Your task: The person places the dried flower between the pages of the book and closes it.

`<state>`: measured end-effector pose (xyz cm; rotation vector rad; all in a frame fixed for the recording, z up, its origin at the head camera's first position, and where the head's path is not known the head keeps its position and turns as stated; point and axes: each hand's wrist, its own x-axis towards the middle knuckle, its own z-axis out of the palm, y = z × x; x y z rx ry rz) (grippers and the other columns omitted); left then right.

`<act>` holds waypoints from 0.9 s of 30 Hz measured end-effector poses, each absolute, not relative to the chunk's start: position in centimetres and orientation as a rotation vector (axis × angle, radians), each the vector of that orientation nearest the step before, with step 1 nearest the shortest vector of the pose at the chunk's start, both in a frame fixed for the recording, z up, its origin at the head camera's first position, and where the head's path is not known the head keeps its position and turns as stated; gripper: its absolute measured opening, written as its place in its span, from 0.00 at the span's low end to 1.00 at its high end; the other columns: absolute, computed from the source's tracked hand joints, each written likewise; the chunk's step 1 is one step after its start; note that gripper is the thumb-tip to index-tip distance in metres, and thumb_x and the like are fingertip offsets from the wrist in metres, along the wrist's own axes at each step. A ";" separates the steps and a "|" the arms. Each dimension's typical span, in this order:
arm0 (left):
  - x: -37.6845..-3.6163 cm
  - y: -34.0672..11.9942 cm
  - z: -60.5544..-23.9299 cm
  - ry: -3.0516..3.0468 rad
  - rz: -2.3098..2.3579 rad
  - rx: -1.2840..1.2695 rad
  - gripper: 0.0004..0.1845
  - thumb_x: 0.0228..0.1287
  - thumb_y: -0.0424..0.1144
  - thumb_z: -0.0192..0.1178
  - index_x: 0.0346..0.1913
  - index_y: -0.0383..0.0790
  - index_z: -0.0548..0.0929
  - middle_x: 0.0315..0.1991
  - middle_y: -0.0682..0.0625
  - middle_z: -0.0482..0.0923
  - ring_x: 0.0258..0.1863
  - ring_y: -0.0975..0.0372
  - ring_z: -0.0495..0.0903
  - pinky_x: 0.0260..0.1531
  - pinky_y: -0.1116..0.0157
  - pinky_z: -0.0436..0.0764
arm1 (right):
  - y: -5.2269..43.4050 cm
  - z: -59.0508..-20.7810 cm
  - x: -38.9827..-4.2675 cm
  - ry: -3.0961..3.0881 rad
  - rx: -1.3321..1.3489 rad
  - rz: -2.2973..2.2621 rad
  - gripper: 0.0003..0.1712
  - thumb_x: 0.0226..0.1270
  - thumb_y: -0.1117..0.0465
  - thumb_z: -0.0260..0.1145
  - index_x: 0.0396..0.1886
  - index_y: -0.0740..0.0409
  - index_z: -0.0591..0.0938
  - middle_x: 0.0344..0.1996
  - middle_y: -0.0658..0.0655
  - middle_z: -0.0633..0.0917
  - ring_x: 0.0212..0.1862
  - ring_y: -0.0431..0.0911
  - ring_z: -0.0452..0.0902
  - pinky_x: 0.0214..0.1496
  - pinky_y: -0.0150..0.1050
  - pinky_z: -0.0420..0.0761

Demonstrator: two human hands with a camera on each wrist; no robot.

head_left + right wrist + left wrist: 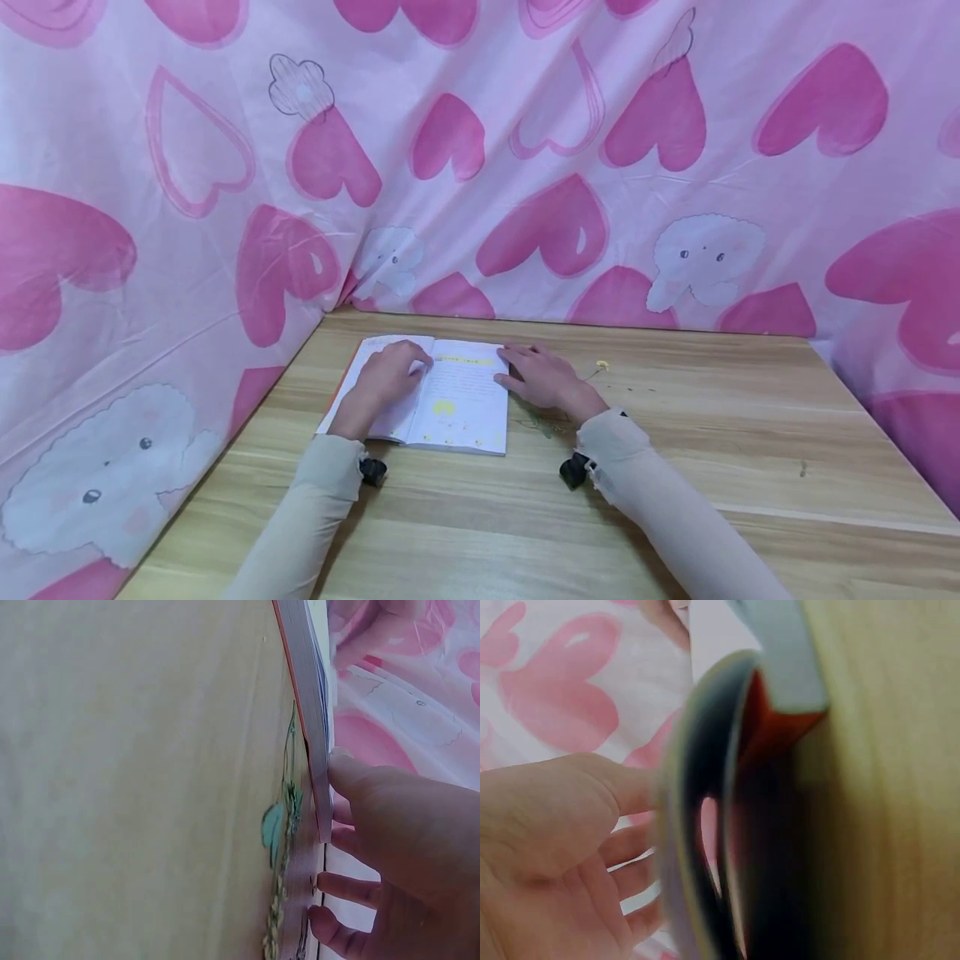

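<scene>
Both hands flat on open book, centre-left of frame.
Left hand (384, 377) fingers relaxed on left page; right hand (542, 379) spread on right page; book (457, 404) lies on wooden table (712, 467).

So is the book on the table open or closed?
Open. The white-paged book with an orange cover lies spread flat on the wooden table, both pages showing, the left hand and right hand resting on them.

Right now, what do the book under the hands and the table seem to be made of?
The book looks like matte paper pages with printed text, in a thin orange cover, probably card. The table shows pale wood grain in plank bands with a smooth finish; possibly laminate rather than solid wood.
</scene>
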<state>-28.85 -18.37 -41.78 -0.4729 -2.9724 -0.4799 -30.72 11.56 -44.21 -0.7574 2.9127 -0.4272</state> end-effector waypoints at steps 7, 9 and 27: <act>-28.5 -18.5 -42.2 -3.043 -0.592 -0.415 0.13 0.73 0.39 0.70 0.56 0.43 0.93 0.62 0.42 0.88 0.69 0.45 0.82 0.68 0.43 0.81 | 11.6 -44.4 -31.0 2.915 -0.775 -0.464 0.41 0.85 0.38 0.58 0.88 0.48 0.63 0.87 0.57 0.61 0.87 0.63 0.55 0.84 0.66 0.62; -28.4 -18.5 -42.1 -3.055 -0.618 -0.419 0.15 0.72 0.41 0.71 0.58 0.43 0.92 0.63 0.42 0.87 0.69 0.45 0.81 0.68 0.43 0.80 | 11.8 -44.5 -31.2 2.927 -0.776 -0.496 0.42 0.84 0.39 0.59 0.88 0.48 0.61 0.88 0.58 0.59 0.88 0.61 0.54 0.85 0.65 0.63; -28.8 -18.4 -41.9 -3.087 -0.594 -0.439 0.14 0.74 0.36 0.67 0.58 0.42 0.92 0.63 0.40 0.87 0.70 0.45 0.81 0.70 0.44 0.79 | 16.4 -43.7 -30.2 2.921 -0.661 -0.812 0.28 0.88 0.56 0.57 0.82 0.53 0.72 0.65 0.58 0.86 0.64 0.54 0.84 0.73 0.60 0.80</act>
